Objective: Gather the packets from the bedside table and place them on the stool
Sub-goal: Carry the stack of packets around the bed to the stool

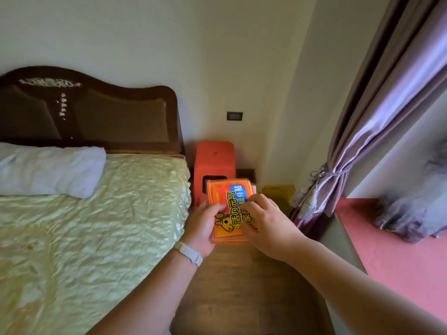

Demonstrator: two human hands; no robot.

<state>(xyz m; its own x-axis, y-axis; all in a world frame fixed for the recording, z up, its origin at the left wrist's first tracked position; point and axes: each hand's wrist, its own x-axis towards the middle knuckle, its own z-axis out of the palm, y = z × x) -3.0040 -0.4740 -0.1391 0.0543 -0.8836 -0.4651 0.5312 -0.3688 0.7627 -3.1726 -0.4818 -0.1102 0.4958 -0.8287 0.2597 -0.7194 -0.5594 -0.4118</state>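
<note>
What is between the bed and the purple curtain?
In the head view: the orange stool, a yellow bin, and both hands holding the packets.

A bed (101, 213) covered by a crinkled pale yellow-green spread fills the left of the frame; a white pillow (48, 170) is laid on it at the upper left, below the dark headboard. At centre, an orange plastic stool (214, 155) is stood on the wooden floor (242, 286), just beside the bed. Its seat is seen bare.
</note>
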